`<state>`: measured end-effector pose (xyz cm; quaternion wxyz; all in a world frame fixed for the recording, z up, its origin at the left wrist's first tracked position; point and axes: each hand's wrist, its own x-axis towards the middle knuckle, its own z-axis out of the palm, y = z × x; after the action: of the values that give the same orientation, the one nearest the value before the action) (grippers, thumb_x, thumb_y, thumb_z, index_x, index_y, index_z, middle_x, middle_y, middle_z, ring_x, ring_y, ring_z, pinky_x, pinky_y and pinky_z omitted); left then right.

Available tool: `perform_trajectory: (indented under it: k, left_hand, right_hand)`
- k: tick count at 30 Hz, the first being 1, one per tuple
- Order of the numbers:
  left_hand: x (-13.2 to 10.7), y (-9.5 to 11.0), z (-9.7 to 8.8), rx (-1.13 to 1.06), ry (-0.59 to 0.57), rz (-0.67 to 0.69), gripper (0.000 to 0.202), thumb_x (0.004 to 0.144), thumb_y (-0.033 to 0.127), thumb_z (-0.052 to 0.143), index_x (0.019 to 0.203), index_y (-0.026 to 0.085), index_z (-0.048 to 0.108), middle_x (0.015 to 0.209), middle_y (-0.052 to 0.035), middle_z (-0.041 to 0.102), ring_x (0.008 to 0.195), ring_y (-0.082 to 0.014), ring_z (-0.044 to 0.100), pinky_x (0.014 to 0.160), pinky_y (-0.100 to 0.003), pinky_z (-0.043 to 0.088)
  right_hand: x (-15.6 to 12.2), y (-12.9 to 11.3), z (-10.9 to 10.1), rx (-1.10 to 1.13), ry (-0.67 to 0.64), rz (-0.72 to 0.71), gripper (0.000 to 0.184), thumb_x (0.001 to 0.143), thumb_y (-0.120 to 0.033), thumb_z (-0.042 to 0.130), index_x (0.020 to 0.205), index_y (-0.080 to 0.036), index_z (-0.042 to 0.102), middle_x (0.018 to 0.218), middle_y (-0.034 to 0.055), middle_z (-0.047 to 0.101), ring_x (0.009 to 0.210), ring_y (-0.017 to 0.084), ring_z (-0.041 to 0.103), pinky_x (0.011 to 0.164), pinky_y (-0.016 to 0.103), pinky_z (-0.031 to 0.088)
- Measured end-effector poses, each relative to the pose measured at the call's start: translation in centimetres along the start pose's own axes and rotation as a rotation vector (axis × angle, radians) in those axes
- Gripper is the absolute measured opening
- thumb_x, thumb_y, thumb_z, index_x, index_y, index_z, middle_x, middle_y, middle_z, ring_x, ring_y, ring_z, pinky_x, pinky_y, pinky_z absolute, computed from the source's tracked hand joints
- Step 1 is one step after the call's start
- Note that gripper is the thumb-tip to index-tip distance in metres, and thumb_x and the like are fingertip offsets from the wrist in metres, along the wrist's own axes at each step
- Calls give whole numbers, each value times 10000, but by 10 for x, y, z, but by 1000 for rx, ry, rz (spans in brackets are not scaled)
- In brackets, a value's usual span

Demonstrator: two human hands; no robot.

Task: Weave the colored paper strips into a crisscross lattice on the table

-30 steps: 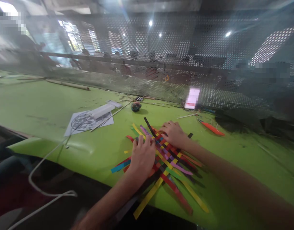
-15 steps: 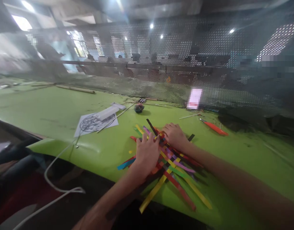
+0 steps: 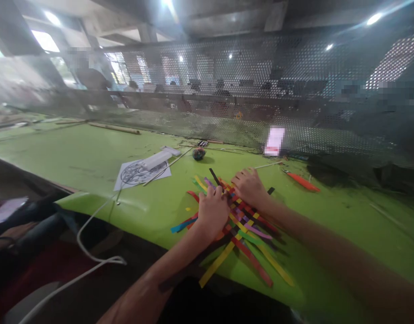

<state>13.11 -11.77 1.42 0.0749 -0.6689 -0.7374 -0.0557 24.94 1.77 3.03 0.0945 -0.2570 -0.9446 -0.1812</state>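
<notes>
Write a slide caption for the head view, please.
Left hand and right hand rest on interwoven coloured strips on a green table.

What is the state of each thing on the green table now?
Strips: interlaced, lying flat on the table.
Left hand: palm down on the strips, fingers at a black strip; grip unclear.
Right hand: palm down, fingers spread on the strips.
Paper: flat, a white box on it.
Orange tool: lying flat, untouched.
Cord: running off the table edge.
</notes>
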Motion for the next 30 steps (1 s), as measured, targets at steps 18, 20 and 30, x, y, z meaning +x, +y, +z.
perform_trajectory:
  k: [18, 20, 30]
  left_hand:
    - [4, -2, 14, -54, 70, -19, 339, 1055, 298, 490, 1276, 171, 714, 1406, -163, 609, 1263, -361, 516, 971, -498, 489]
    - [4, -2, 15, -58, 81, -23, 341, 1061, 282, 470, 1275, 171, 710, 1385, -161, 612, 1251, -358, 515, 969, -499, 482]
    - [3, -2, 0, -117, 25, -20, 385, 1063, 267, 460, 1365, 140, 662, 1339, -181, 612, 1220, -363, 514, 935, -497, 480]
  right_hand:
    - [5, 29, 29, 633, 152, -140, 496, 761, -18, 580, 1191, -192, 756, 1147, 106, 797, 1044, 254, 758, 948, 347, 582]
    - [6, 31, 30, 656, 182, -115, 581, 724, 4, 553, 1248, -183, 723, 1150, 106, 787, 1039, 250, 753, 953, 356, 586]
    - [5, 30, 29, 834, 120, 3, 223, 851, -187, 699, 1059, -205, 778, 966, 63, 813, 853, 232, 768, 818, 342, 609]
